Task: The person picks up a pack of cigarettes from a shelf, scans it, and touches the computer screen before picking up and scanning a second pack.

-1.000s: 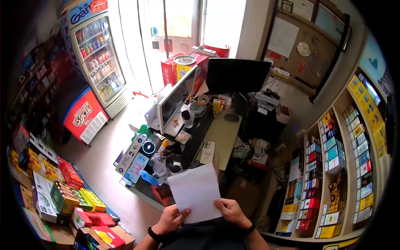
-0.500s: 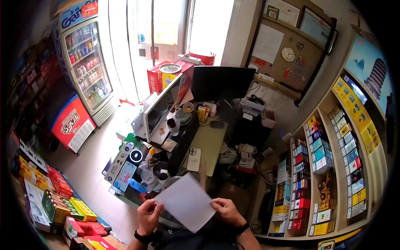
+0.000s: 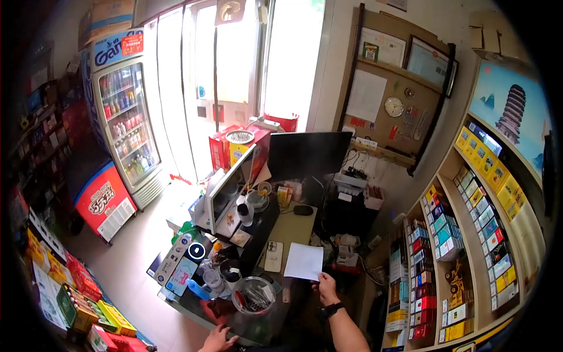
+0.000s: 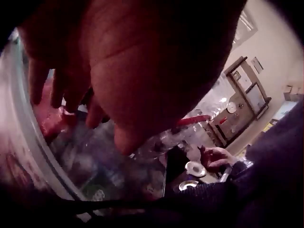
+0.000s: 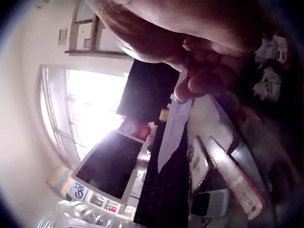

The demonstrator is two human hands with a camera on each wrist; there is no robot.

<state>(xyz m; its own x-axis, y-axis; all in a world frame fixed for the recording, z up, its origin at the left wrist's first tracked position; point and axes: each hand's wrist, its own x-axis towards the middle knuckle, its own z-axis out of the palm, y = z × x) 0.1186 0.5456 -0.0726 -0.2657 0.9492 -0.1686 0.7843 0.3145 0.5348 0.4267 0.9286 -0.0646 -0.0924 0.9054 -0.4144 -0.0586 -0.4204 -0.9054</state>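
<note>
One sheet of paper is pinched at its near right corner between the thumb and fingers of the right hand and is located just beside one phone, which is placed on one desk pad. The left hand is released, its fingers extended at the glass counter; whether contact is made cannot be told. Two monitors are positioned beyond.
</note>
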